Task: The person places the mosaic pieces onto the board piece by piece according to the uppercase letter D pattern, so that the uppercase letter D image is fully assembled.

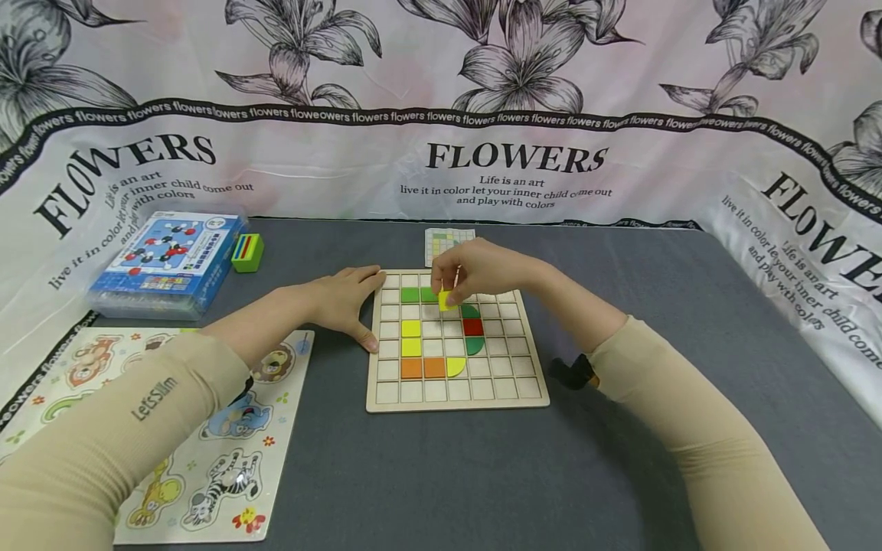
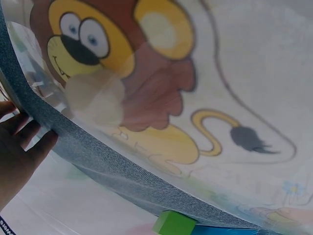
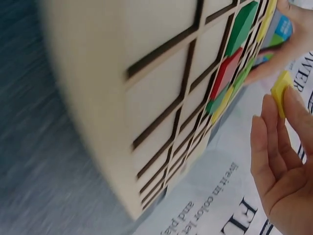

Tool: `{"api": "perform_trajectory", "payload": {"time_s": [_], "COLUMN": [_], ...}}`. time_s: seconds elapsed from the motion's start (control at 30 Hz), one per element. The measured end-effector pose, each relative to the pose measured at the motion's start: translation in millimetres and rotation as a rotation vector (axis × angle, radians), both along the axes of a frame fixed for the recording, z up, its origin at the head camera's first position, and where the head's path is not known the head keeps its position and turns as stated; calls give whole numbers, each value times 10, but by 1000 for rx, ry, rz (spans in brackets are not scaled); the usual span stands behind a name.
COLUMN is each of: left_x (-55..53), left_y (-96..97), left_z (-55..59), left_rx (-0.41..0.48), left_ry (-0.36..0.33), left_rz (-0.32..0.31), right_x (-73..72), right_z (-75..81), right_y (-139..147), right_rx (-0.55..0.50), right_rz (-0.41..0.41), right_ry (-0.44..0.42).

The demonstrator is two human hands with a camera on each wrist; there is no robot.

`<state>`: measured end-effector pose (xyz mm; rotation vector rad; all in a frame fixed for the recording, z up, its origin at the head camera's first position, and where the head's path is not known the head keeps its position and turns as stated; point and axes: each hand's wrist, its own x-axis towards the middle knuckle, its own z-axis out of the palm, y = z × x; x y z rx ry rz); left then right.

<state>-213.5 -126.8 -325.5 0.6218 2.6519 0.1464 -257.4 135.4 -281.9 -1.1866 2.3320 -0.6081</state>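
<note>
A wooden grid board (image 1: pixel 458 406) lies on the table, with coloured tiles in some of its cells. Thumb and fingers of my right hand (image 1: pixel 485 269) pinch a yellow tile (image 3: pixel 280 93) over the board's upper middle. My left hand (image 1: pixel 342 300) rests along the board's left edge, fingers spread. Green squares (image 1: pixel 409 295) sit in an upper row. Two yellow squares (image 1: pixel 411 347) stand above two orange squares (image 1: pixel 434 368), beside a yellow rounded piece (image 1: pixel 455 367). A red square (image 1: pixel 472 327) lies between two green rounded pieces (image 1: pixel 474 346).
Behind the board lies a small pattern card (image 1: pixel 441 239), partly covered by the right hand. At left are an animal puzzle board (image 1: pixel 285 428), a blue boxed set (image 1: pixel 165 264) and a green block (image 1: pixel 247 253). A flower-printed cloth (image 1: pixel 331 176) hangs along the back.
</note>
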Motion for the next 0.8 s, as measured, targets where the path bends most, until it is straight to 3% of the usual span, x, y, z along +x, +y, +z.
{"api": "perform_trajectory", "payload": {"time_s": [0.37, 0.8], "left_x": [-16, -17], "left_y": [4, -11], "left_z": [1, -2], "left_rx": [-15, -10], "left_ry": [-16, -8], "left_rz": [8, -6], "right_x": [-47, -6], "right_z": [-83, -185], "right_y": [-394, -634], "right_rx": [-22, 110], "right_rz": [-1, -89], "right_ry": [47, 83]}}
